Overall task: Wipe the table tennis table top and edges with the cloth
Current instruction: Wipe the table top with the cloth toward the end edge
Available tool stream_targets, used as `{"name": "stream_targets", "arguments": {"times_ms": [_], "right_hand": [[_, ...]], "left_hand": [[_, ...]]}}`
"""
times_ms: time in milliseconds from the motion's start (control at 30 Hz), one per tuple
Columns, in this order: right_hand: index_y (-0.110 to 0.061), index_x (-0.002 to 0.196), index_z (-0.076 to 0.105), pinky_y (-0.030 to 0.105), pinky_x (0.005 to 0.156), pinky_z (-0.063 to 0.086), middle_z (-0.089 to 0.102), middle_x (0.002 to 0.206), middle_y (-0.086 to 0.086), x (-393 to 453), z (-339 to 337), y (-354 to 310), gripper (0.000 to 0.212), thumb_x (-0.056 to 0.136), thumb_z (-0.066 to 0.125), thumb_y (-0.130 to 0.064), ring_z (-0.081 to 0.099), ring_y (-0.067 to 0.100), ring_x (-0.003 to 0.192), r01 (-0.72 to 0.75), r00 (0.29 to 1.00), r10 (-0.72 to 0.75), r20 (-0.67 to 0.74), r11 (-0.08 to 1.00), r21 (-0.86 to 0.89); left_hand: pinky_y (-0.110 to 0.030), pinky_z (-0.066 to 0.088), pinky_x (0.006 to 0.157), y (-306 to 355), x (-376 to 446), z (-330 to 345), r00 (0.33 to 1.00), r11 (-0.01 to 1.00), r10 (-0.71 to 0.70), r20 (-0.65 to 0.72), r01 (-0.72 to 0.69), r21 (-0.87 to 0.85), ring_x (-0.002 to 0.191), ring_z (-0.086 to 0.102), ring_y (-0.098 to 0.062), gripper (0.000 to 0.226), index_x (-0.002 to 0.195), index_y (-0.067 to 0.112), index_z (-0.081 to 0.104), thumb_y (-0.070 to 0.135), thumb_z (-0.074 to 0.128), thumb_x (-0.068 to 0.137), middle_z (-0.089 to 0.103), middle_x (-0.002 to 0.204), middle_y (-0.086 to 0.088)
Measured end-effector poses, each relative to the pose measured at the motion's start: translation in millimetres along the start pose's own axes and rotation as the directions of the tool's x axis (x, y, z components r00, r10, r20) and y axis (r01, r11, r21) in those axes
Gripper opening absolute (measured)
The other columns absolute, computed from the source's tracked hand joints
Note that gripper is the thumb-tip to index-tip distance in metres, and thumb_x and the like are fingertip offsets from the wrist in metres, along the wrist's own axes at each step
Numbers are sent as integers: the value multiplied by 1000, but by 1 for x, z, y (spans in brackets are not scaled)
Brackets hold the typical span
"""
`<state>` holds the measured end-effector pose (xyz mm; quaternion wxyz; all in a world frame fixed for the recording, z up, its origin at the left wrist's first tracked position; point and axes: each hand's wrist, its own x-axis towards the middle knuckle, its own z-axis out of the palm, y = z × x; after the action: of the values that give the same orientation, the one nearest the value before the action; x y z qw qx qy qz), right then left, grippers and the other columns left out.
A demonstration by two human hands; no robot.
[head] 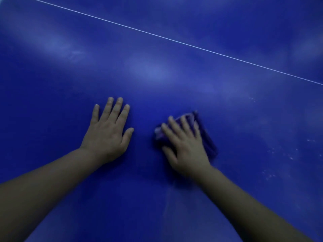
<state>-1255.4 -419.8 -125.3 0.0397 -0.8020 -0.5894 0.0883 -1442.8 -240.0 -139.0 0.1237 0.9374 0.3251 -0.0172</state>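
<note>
Hands [185, 144] press cloth [208, 142] on blue table [157, 70].

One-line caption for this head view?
Right hand presses a cloth on the blue table; left hand rests flat.

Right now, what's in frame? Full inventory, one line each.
table top: one, deep blue, fills the whole view under both hands.
white line: one, thin, painted on the table top, running from upper left down to the right edge.
white specks: a scatter, pale, on the table top at right, beyond the cloth.
cloth: one, dark blue-purple with a lighter patch, bunched flat on the table top right of centre, under the right hand.
left hand: one, bare, flat on the table top left of centre, fingers straight and spread, holding nothing.
right hand: one, bare, pressing on the cloth, fingers spread over it, slightly blurred.
</note>
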Motion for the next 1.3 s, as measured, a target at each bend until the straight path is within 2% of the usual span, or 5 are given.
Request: {"name": "stream_targets", "arguments": {"times_ms": [167, 367, 667, 1133, 1300], "right_hand": [[-18, 147, 41, 46, 121, 15, 40, 156, 3, -59, -10, 52, 61, 88, 47, -29, 28, 30, 148, 247, 963, -247, 110, 969, 10], [-15, 150, 43, 33, 121, 6, 39, 154, -4, -3, -20, 43, 57, 97, 33, -36, 21, 20, 150, -191, 982, 188, 34, 960, 203], [-29, 150, 39, 43, 122, 10, 31, 160, -10, -130, 2, -4, 51, 101, 40, -43, 16, 19, 153, 333, 928, -344, 145, 938, 91], [-28, 155, 31, 44, 121, 9, 24, 162, -8, -205, 17, -52, 58, 105, 13, -53, 16, 23, 153, 140, 980, -145, 138, 989, 49], [-46, 154, 15, 41, 122, -7, 6, 165, -18, -185, 19, -82, 59, 96, 9, -55, -6, 13, 154, -325, 941, 311, 136, 940, 104]], "left_hand": [[-55, 3, 121, 8, -29, 6, 999, 1000, 29, 15, -29, 7, 152, 1, -26, 72, 155, 11, 22, 52, 20, 97, 11, 164, -9], [-55, 3, 121, 19, -62, 14, 999, 999, 41, 24, -41, 13, 153, -1, -26, 70, 156, 12, 20, 52, 22, 98, 9, 165, -8], [-54, 5, 120, 27, -108, 19, 993, 993, 106, 43, -108, 51, 152, 8, -28, 68, 154, 10, 28, 48, 26, 98, 17, 163, -10], [-50, -10, 120, 43, -231, 30, 990, 995, 94, 109, -95, 5, 151, -12, -22, 73, 157, 18, 10, 55, 8, 94, -3, 165, -3], [-49, -15, 119, 43, -259, 31, 988, 995, 96, 120, -98, 8, 150, -19, -21, 74, 156, 21, -2, 57, 0, 91, -13, 162, 0]]}}
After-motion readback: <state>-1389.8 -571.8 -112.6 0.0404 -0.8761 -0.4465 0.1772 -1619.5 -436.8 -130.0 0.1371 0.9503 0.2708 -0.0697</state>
